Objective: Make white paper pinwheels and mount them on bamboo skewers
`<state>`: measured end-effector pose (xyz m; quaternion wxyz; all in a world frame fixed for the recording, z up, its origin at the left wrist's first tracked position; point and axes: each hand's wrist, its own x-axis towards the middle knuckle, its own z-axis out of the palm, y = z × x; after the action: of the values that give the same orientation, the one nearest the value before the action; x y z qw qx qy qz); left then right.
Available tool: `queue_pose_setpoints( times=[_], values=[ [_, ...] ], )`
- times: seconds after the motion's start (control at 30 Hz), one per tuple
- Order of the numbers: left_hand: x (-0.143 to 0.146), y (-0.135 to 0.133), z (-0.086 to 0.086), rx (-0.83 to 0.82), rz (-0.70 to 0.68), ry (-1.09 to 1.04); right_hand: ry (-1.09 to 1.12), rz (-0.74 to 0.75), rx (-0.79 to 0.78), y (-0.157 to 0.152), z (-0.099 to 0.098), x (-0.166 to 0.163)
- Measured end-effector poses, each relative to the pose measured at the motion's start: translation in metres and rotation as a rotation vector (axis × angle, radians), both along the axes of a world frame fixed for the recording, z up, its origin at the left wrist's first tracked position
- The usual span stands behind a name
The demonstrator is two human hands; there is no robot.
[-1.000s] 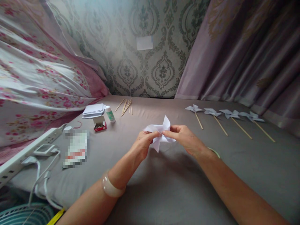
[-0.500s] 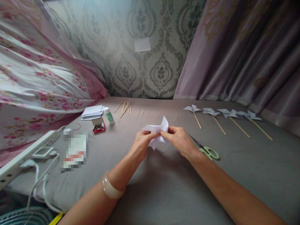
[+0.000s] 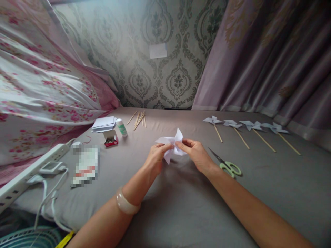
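Note:
Both hands hold a white paper pinwheel head (image 3: 172,142) just above the grey bed sheet (image 3: 181,206). My left hand (image 3: 156,157) pinches its centre from the left, fingers closed on the paper. From the right, my right hand (image 3: 197,154) pinches the same centre with thumb and fingers. The folded blades stick out above and below the fingers. A pale bangle (image 3: 126,204) sits on my left wrist.
Green-handled scissors (image 3: 227,166) lie right of my right hand. Several finished pinwheels on sticks (image 3: 248,129) lie at the far right. Far left: wooden sticks (image 3: 139,118), glue stick (image 3: 121,127), paper stack (image 3: 104,123), small red box (image 3: 110,139), power strip (image 3: 31,168).
Both hands with the pinwheel have drifted slightly left and away from me. The scissors, hidden behind my right wrist a second ago, now show.

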<state>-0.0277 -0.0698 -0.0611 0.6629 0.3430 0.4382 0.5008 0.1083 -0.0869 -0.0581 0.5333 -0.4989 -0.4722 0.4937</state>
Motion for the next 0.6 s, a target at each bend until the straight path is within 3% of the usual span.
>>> queue_pose_setpoints(
  times=[0.1, 0.2, 0.37, 0.5, 0.6],
  values=[
    [-0.007, 0.013, -0.003, -0.085, 0.013, -0.086, -0.007, -0.094, 0.016, 0.008, -0.008, 0.011],
    [-0.014, 0.024, -0.003, -0.140, 0.043, -0.139, -0.171, -0.187, -0.008, 0.016, -0.024, 0.023],
    [-0.024, 0.036, -0.003, -0.127, 0.128, -0.214, -0.327, -0.130, -0.017, 0.018, -0.042, 0.026],
    [-0.035, 0.049, -0.009, -0.120, 0.200, -0.300, -0.403, -0.078, -0.030, 0.022, -0.036, 0.027],
    [-0.041, 0.059, -0.017, -0.089, 0.269, -0.354, -0.430, -0.140, -0.013, 0.041, -0.015, 0.027]
  ],
)
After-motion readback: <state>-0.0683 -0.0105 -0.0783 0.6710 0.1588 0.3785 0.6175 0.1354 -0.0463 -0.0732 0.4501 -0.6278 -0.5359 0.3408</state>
